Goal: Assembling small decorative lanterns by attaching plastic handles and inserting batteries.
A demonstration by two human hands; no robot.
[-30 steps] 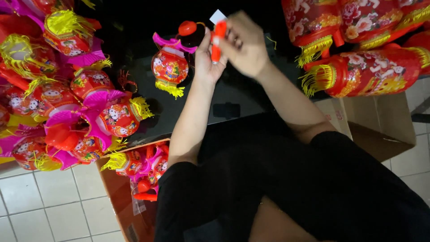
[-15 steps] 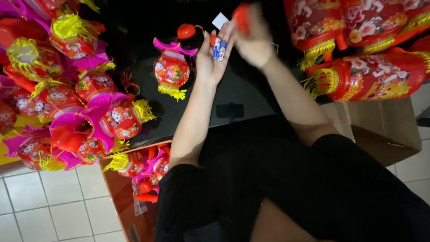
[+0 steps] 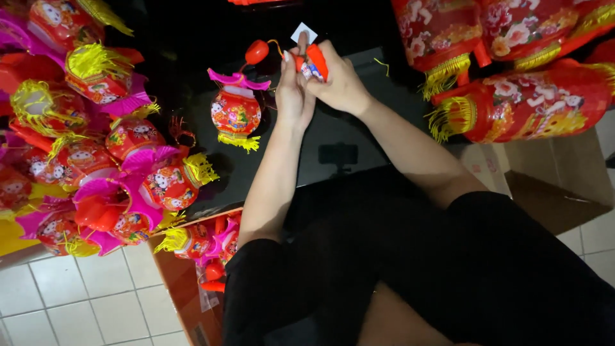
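My left hand (image 3: 293,90) and my right hand (image 3: 338,82) meet at the top middle over a dark tabletop (image 3: 359,138). Between them they hold a red plastic handle (image 3: 317,59) with a small battery-like piece in it and a white tag (image 3: 303,32) above. A thin wire runs from the handle to a red bulb-shaped knob (image 3: 256,51). A small red toy lantern (image 3: 236,109) with a pink top and yellow fringe lies just left of my left hand.
Several small red, pink and yellow lanterns (image 3: 128,166) are heaped at the left. Bigger red drum lanterns (image 3: 532,102) with yellow fringe lie at the right. A cardboard box (image 3: 192,269) with more lanterns stands on the white tiled floor (image 3: 77,301). Another cardboard box (image 3: 544,186) sits right.
My right hand lifted away with the red piece half a second ago and has come back down against my left hand, closing on the handle.
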